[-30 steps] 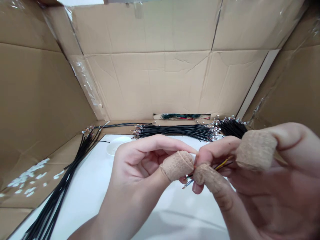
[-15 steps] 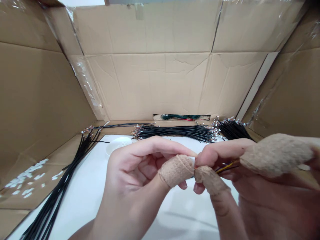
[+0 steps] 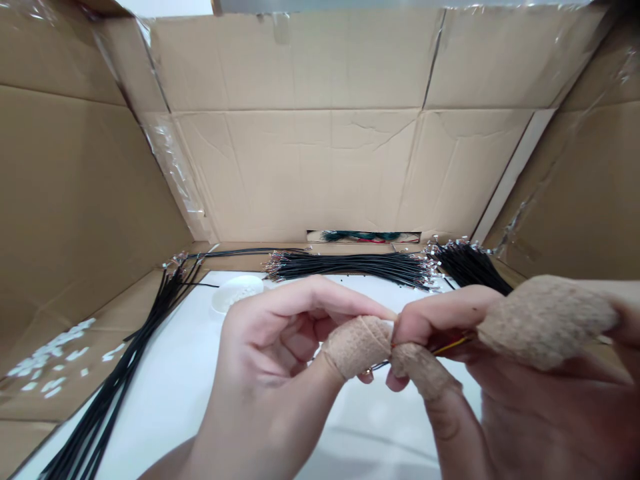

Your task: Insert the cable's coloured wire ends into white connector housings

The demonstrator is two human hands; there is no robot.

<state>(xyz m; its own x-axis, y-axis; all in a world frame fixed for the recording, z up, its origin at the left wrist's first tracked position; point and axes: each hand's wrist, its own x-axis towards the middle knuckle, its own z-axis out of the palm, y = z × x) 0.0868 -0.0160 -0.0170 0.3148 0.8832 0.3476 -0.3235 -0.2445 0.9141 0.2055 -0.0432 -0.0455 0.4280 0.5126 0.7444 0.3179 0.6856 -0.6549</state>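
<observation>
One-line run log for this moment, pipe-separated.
left hand: pinching small white piece | right hand: gripping thin wires | beyond hands: black cable bundle, white dish | far left: scattered white pieces

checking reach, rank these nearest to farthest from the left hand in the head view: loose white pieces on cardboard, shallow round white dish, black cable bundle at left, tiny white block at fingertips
From the left hand:
1. Tiny white block: pinched at its fingertips
2. Shallow round white dish: beyond the knuckles
3. Black cable bundle: left side
4. Loose white pieces: far left
</observation>
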